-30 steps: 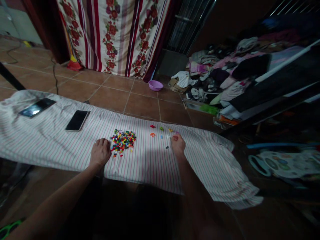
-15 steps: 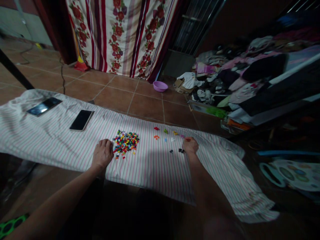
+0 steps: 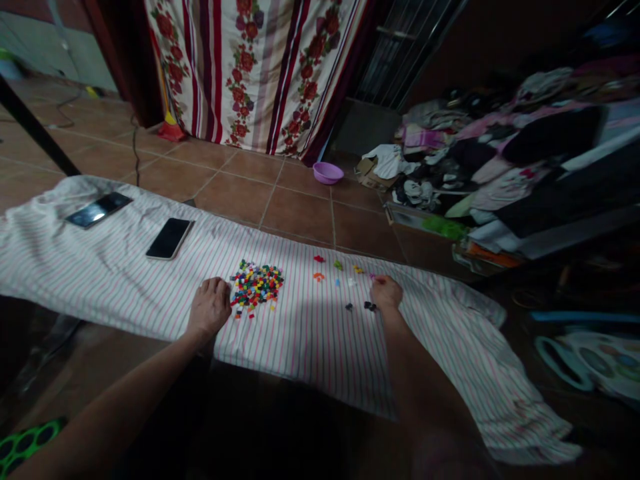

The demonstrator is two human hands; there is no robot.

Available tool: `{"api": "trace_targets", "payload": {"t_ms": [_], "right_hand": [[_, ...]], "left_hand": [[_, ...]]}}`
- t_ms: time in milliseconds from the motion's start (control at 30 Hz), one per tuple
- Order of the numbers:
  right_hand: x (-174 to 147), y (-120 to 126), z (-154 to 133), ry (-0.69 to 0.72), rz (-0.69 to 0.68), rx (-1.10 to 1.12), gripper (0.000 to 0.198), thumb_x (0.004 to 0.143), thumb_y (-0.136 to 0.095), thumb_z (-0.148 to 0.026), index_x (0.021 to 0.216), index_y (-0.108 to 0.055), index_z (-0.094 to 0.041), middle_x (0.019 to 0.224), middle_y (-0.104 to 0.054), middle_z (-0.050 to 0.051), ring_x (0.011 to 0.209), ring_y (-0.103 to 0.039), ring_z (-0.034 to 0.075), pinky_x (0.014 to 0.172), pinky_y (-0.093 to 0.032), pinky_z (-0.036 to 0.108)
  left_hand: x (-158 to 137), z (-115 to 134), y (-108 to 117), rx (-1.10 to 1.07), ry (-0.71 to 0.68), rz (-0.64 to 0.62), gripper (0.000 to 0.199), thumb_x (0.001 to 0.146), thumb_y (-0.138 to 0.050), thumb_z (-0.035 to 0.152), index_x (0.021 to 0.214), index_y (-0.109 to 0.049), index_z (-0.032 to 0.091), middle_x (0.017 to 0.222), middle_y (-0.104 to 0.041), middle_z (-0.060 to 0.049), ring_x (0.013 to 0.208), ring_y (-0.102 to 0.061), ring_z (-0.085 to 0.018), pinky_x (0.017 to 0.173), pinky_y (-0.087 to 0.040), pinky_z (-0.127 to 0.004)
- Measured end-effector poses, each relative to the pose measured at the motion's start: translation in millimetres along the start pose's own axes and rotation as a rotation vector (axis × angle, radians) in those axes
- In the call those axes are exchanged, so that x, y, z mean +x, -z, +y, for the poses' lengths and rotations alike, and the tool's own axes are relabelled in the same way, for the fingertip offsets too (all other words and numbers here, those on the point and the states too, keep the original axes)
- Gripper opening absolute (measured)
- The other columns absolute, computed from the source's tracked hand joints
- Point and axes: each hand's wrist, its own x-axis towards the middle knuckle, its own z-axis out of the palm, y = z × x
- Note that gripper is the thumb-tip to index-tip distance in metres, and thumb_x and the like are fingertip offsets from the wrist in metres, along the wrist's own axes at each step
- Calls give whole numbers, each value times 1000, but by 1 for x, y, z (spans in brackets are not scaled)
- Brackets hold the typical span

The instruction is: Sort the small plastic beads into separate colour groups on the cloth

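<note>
On the striped cloth, a heap of small coloured toy blocks (image 3: 257,287) lies right beside my left hand (image 3: 210,307). That hand rests on the cloth with its fingers curled in, and nothing shows in them. My right hand (image 3: 387,292) is closed in a pinch at the purple blocks (image 3: 373,276); its fingertips partly cover them, so what it holds cannot be made out. Small colour groups lie nearby: red (image 3: 319,259), green (image 3: 338,265), yellow (image 3: 357,269), orange (image 3: 319,277), blue (image 3: 337,283), white (image 3: 352,282), dark grey (image 3: 349,307) and black blocks (image 3: 370,306).
Two dark-screened devices, a phone (image 3: 170,239) and a larger shiny one (image 3: 99,210), lie on the striped cloth (image 3: 300,347) at the left. Past it, a purple basin (image 3: 328,173) stands on the tiles. A clothes heap (image 3: 450,147) is at the right.
The whole view has shifted slightly, so everything appears a little further right. Both hands stay at the same spots on the cloth, the right still pinching by the purple blocks.
</note>
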Motion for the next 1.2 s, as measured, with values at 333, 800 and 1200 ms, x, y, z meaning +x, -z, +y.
{"api": "trace_targets", "payload": {"t_ms": [333, 800, 1200], "right_hand": [[-22, 14, -17, 118, 84, 42, 29, 72, -44, -17, 85, -70, -14, 83, -68, 12, 79, -58, 22, 74, -42, 32], [-154, -12, -79, 583, -65, 419, 29, 84, -39, -20, 88, -67, -17, 92, -66, 10, 88, -62, 19, 79, -52, 31], [-209, -54, -140, 733, -326, 513, 26, 87, -49, -23, 101, -71, -22, 98, -62, 7, 89, -62, 16, 79, -53, 28]], "left_hand": [[1, 0, 1, 16, 5, -27, 16, 91, -36, 22, 87, -52, 20, 92, -58, -11, 89, -51, -27, 74, -39, -40], [0, -1, -1, 39, 10, -30, 16, 91, -37, 20, 88, -53, 18, 92, -57, -11, 90, -49, -26, 76, -38, -40], [-1, -1, 2, 30, 18, -26, 19, 91, -36, 20, 88, -54, 18, 92, -57, -12, 90, -48, -26, 75, -37, -40]]}}
